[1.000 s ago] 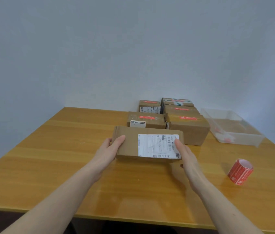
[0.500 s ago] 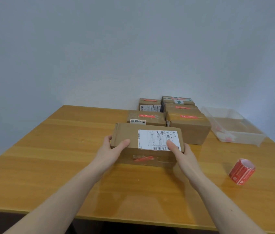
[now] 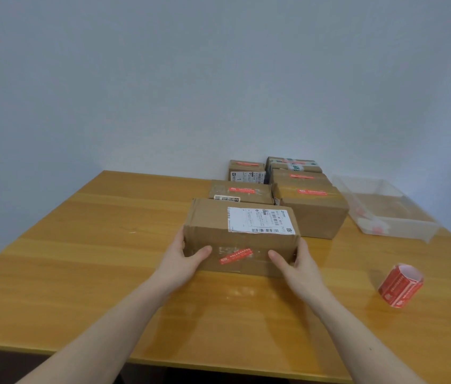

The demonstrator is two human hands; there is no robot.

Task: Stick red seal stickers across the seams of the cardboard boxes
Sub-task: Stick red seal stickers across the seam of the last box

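Wooden table (image 3: 108,261), grey wall behind. We grasp box (image 3: 213,239) with left hand (image 3: 182,259) and right hand (image 3: 299,264), table centre; red sticker (image 3: 236,255) already on near face. Risk: box tips or slips, sticker crooked. Sticker roll (image 3: 400,285) at 3 o'clock. Shipping label (image 3: 260,220) shows barcode; writing unreadable.

Sealed boxes (image 3: 310,209) crowd behind — open table (image 3: 94,245) lies left.
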